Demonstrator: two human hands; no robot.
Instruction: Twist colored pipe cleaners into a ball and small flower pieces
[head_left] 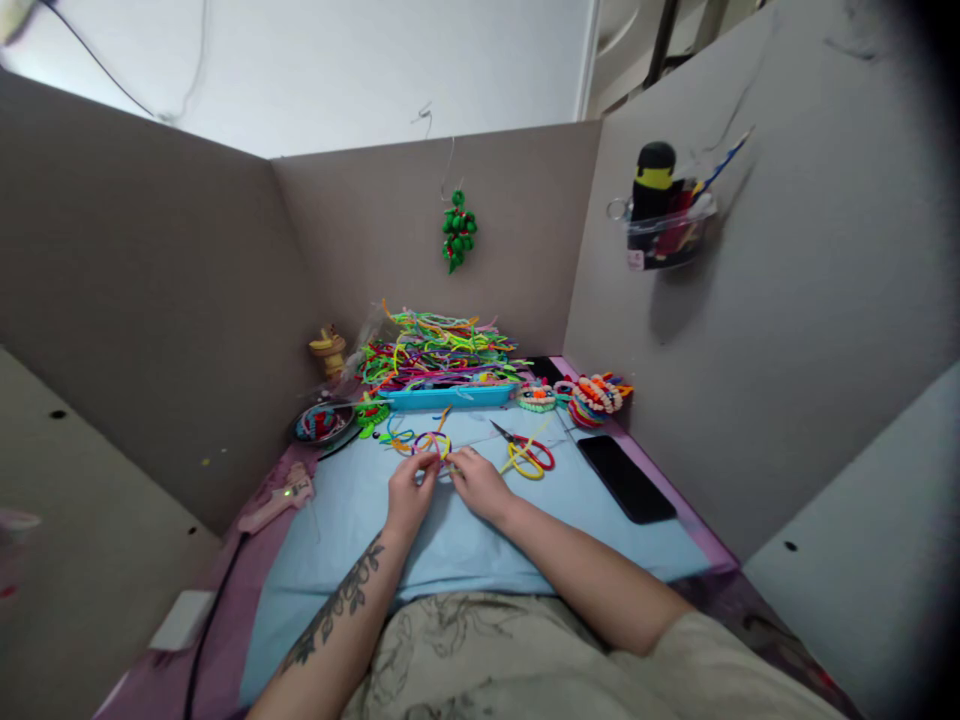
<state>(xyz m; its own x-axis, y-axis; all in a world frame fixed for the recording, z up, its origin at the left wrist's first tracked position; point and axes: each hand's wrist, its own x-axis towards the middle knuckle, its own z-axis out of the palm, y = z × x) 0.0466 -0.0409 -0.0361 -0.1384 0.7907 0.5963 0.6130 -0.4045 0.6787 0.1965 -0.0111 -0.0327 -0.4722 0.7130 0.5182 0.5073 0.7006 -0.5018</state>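
Both my hands meet over the middle of the blue cloth (352, 535), fingertips close together. Between them are thin, fuzzy pipe cleaners (432, 437), bent into rounded loops of purple, yellow and pink. My left hand (411, 490) pinches the lower left side of the loops. On the right side, my right hand (480, 484) has its fingers closed on the same pipe cleaners. The exact grip is partly hidden by the fingers. Just to the right lie scissors (526, 455) with red and yellow handles, and loose blue and orange pipe cleaners (400, 435) rest to the left.
A blue tray (450, 398) heaped with colourful pipe cleaners stands at the back. A black phone (626, 478) lies right, near finished woven pieces (592, 400). At left are a pink glue gun (277, 503), its cord and a round dish (324, 424). Grey panels (450, 165) enclose the table.
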